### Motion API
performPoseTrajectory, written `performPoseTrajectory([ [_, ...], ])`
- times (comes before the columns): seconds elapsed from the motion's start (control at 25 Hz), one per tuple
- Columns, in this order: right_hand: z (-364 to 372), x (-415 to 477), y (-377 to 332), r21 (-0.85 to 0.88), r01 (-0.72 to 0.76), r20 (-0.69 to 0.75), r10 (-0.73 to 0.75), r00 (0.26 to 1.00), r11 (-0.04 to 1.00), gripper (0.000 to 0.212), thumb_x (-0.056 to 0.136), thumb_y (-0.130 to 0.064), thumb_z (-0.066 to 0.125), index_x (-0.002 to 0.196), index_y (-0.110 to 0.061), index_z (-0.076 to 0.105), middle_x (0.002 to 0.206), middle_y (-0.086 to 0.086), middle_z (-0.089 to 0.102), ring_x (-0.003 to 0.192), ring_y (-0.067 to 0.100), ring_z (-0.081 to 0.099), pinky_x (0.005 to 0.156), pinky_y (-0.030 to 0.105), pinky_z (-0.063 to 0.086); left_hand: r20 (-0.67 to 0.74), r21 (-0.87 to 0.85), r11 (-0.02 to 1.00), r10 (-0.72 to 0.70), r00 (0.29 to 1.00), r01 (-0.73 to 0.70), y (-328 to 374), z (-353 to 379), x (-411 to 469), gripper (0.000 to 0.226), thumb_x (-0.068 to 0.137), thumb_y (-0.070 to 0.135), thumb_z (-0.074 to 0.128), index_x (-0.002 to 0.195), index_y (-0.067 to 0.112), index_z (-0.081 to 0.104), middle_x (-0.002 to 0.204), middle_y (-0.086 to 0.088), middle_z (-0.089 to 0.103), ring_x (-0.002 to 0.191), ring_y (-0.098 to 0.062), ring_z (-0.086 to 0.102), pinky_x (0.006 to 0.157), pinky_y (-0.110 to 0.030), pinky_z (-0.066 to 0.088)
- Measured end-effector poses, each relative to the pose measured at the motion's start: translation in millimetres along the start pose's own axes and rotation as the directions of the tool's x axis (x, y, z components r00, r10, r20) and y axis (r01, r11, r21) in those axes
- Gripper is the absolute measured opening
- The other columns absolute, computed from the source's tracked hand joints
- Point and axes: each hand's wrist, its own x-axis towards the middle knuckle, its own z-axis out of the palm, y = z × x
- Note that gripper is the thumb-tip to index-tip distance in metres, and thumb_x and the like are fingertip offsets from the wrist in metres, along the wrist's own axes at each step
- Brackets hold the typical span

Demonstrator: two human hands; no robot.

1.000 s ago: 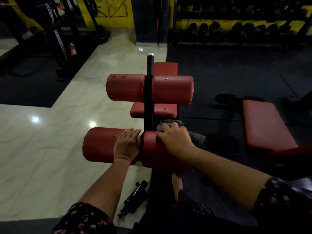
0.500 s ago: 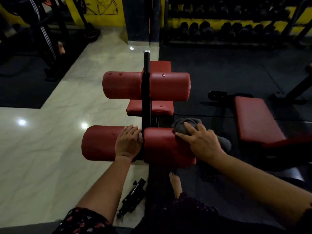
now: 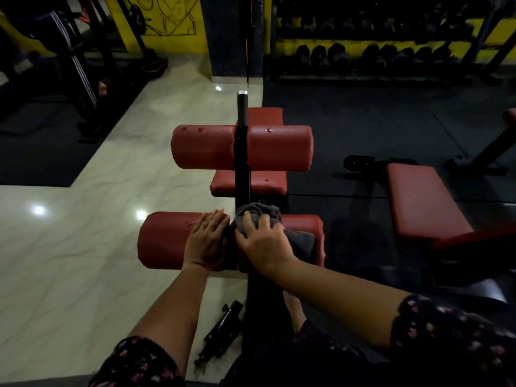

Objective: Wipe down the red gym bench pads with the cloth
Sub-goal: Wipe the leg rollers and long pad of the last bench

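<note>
- While the left hand [image 3: 208, 238] lies flat, fingers straight and together, on the inner end of the near left roller pad [image 3: 164, 238], the right hand [image 3: 264, 244] has its fingers curled over the grey cloth [image 3: 258, 212], bunching it against the near right roller pad [image 3: 305, 223].
- That cloth sits on top of the pad's inner end, just beside the black post [image 3: 242, 152]. Its right part seems to trail under the palm along the pad, though the dim light blurs the edge.
- Both hands almost meet across the post, which stands between the two near pads.
- Farther along the same post sit the far roller pads [image 3: 203, 146], and the red seat pad [image 3: 268, 184] shows past them.
- Off to the right, a second red bench [image 3: 421, 199] lies over the dark mat. A dumbbell rack [image 3: 363, 55] lines the far wall.
- Down near, a black pin [image 3: 223, 331] lies on the pale floor [image 3: 69, 261], close to a bare foot [image 3: 296, 308].
- All four rollers run left to right, while the bench itself runs near to far.
</note>
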Motion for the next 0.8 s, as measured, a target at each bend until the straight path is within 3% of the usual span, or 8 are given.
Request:
performPoseTrajectory([
  [0.08,6,-12,-2,-0.06,0.103,-0.053,-0.106,0.993,0.993,0.043,0.085,-0.029,0.052,0.126,-0.025,0.063,0.132,0.017,0.057,0.096,0.044,0.061,0.057,0.043,0.054,-0.003,0.0,1.0,-0.01,1.0,0.01,0,1,0,0.049,0.088,0.028,0.04,0.12,0.003,0.067,0.126,-0.018,0.064,0.116,-0.032,0.063,0.109,-0.039,0.028],
  [0.2,22,-48,26,-0.088,0.121,-0.091,-0.129,0.987,0.989,0.048,0.084,-0.028,0.054,0.131,-0.029,0.059,0.138,0.015,0.053,0.098,0.044,0.059,0.057,0.043,0.052,-0.03,-0.032,0.999,-0.018,0.999,0.017,2,1,2,0.048,0.084,0.024,0.04,0.116,0.002,0.069,0.12,-0.017,0.068,0.11,-0.033,0.066,0.107,-0.039,0.03],
  [0.4,41,-118,83,-0.069,-0.134,-0.132,0.124,0.983,0.989,0.051,0.085,-0.02,0.04,0.13,-0.033,0.06,0.14,0.015,0.048,0.095,0.042,0.053,0.057,0.04,0.047,-0.091,-0.06,0.998,-0.039,0.995,0.034,6,2,0,0.048,0.086,0.024,0.038,0.115,0.001,0.07,0.119,-0.017,0.068,0.111,-0.034,0.065,0.108,-0.038,0.029],
  [0.52,38,-138,76,-0.002,-0.244,-0.112,0.242,0.964,0.97,0.052,0.082,-0.02,0.038,0.125,-0.031,0.065,0.135,0.018,0.052,0.093,0.043,0.052,0.053,0.042,0.049,-0.136,-0.061,0.998,-0.03,0.99,0.021,5,4,2,0.047,0.085,0.022,0.038,0.112,0.001,0.071,0.117,-0.019,0.069,0.109,-0.034,0.066,0.107,-0.039,0.03],
  [0.72,16,-88,24,0.011,-0.078,-0.07,0.078,0.994,0.997,0.045,0.067,-0.028,0.073,0.112,-0.027,0.071,0.132,0.014,0.058,0.094,0.043,0.057,0.055,0.041,0.05,-0.139,-0.053,0.999,-0.015,0.99,0.008,3,6,2,0.047,0.083,0.021,0.04,0.111,0.002,0.072,0.116,-0.017,0.069,0.107,-0.033,0.067,0.106,-0.038,0.03],
  [0.8,10,-52,0,-0.012,0.001,-0.1,-0.002,0.995,1.0,0.044,0.069,-0.031,0.073,0.113,-0.027,0.07,0.132,0.012,0.058,0.098,0.042,0.057,0.057,0.041,0.051,-0.11,-0.044,0.999,-0.003,0.994,-0.002,-1,9,2,0.047,0.082,0.023,0.041,0.112,0.004,0.071,0.118,-0.016,0.069,0.108,-0.032,0.067,0.106,-0.038,0.029],
])
